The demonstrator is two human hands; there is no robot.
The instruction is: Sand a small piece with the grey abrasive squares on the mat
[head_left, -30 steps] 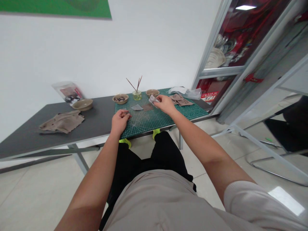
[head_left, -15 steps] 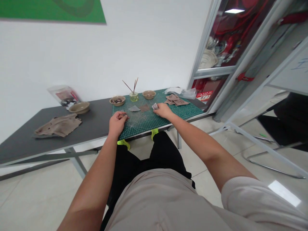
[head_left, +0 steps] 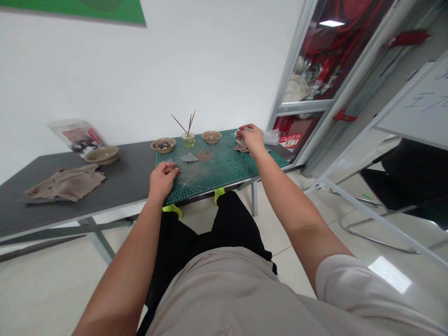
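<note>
My left hand (head_left: 163,179) rests on the green cutting mat (head_left: 224,175), fingers curled around a small dark piece (head_left: 172,167) that is mostly hidden. My right hand (head_left: 250,139) is at the mat's far right, pinching a small folded pale sheet (head_left: 247,129). Just below those fingers lies a crumpled taupe cloth (head_left: 241,148). A grey sheet piece (head_left: 189,157) and a brown square piece (head_left: 205,157) lie flat on the mat between my hands.
A tan bowl of dark pieces (head_left: 163,145), a glass jar holding thin sticks (head_left: 188,139) and a second tan bowl (head_left: 211,136) line the far edge. A white plastic bag (head_left: 271,136) lies right. A bowl (head_left: 101,155), cloth (head_left: 66,184) and clear bag (head_left: 75,136) sit left.
My right hand has moved away and to the right across the mat with the pale sheet, now above the taupe cloth. My left hand stays in nearly the same spot on the mat.
</note>
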